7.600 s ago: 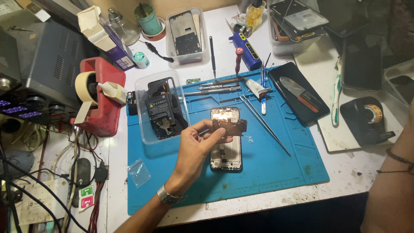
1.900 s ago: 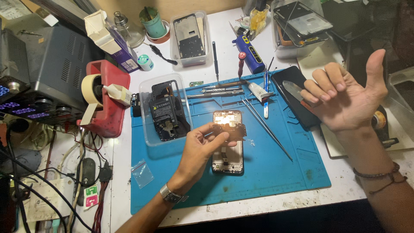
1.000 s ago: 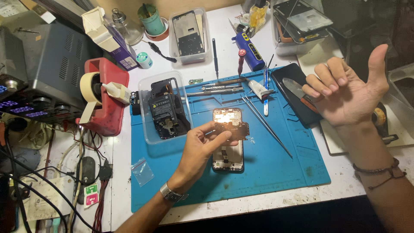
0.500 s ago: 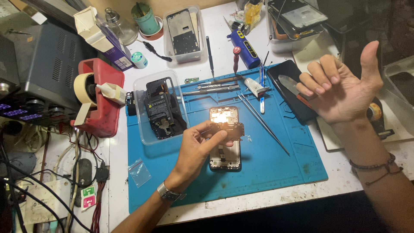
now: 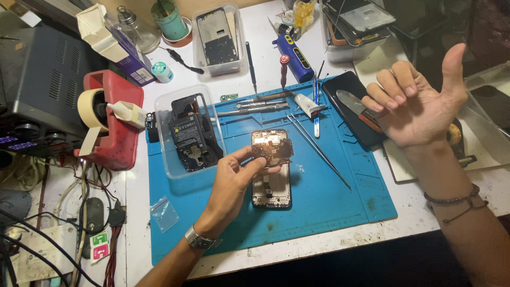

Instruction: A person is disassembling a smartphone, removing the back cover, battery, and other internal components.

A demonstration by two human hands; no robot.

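Cluttered white bench (image 5: 340, 242), seen from the head camera, with a blue work mat (image 5: 329, 207) spread across its middle. On the mat lies an opened phone frame (image 5: 271, 187), and just above it the left hand (image 5: 234, 180) pinches a small circuit board (image 5: 272, 149) between thumb and fingertips — fingers closed on it, the board lifted slightly off the frame. The right hand (image 5: 425, 103) is up in the air to the right, palm open, fingers loosely curled, thumb pointing up, holding nothing.

A clear plastic tray (image 5: 162, 138) sits at the mat's left edge — inside it a dark phone body (image 5: 190, 137) with its insides exposed. Farther back a second clear tray (image 5: 234, 53) holds another stripped phone back (image 5: 215, 34). At the top right a third box (image 5: 340, 50) is stacked with flat phone parts (image 5: 366, 18). Tweezers (image 5: 319, 149) lie slanting on the mat beside the frame. A red tape dispenser (image 5: 114, 122) stands to the left of the mat, well apart from the hands.
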